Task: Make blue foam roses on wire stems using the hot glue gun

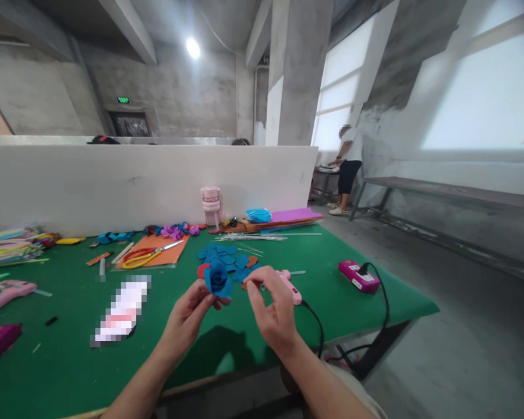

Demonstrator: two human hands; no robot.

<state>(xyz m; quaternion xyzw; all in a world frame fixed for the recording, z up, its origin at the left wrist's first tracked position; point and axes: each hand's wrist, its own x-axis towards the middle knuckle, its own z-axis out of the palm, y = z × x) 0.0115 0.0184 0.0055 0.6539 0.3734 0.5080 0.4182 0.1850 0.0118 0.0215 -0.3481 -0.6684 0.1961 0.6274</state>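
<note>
My left hand (pixel 192 305) pinches a blue rose-like flower (pixel 218 280) from below, its rolled petals facing me. A small red piece (pixel 203 270) shows at the flower's left edge; I cannot tell what it is. My right hand (pixel 273 302) is just right of the flower, apart from it, with thumb and forefinger closed together. Whatever they may hold is too small to make out. Behind the hands lie several loose blue petals (pixel 220 255) on the green table (pixel 332 314). A pink glue gun (pixel 290 286) rests beyond my right hand, partly hidden by it.
A magenta box (pixel 358 276) with a black plug and cord sits at right. Scissors (pixel 151 254) lie on orange sheets (pixel 174 256) at left. A pink bottle (pixel 212 206) stands by the white partition (pixel 157 180). Another pink glue gun (pixel 11 294) lies far left. A person (pixel 350 163) stands in the background.
</note>
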